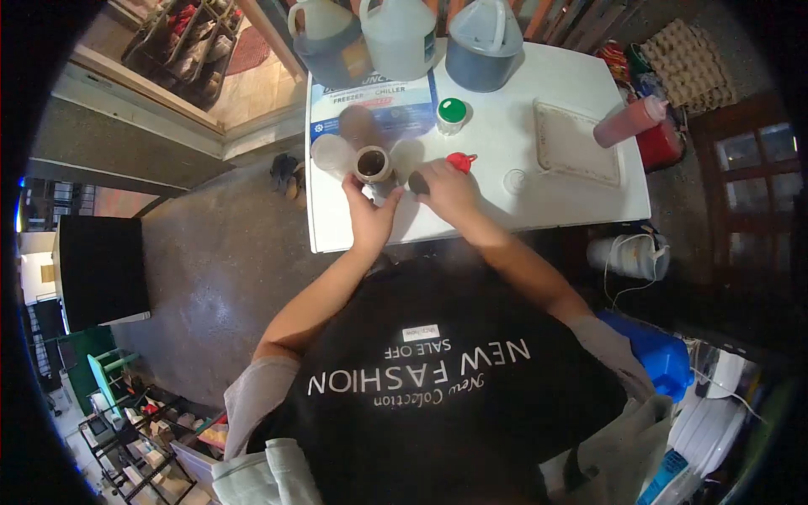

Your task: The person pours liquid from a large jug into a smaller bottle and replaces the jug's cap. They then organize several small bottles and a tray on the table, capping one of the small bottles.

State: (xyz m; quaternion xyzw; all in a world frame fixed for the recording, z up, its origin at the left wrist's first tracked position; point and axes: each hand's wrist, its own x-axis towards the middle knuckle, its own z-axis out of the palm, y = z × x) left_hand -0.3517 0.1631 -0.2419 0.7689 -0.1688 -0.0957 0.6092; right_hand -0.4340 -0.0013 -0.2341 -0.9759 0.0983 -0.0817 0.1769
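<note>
Dark contents (370, 162) show in a clear round open-mouthed jar (383, 183) on the white rectangular surface (492, 126), left hand (373, 217) clamped round its sides, right hand (449, 191) apparently closed on a small dark round disc (417, 183) beside it; uneven grip or a sideways knock could cause a spill.

A grey floor (202, 261), catching light, spreads left of the white freezer (551, 206).

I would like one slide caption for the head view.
Left hand at a dark-filled jar, right hand near a red cap, over a white table.
</note>
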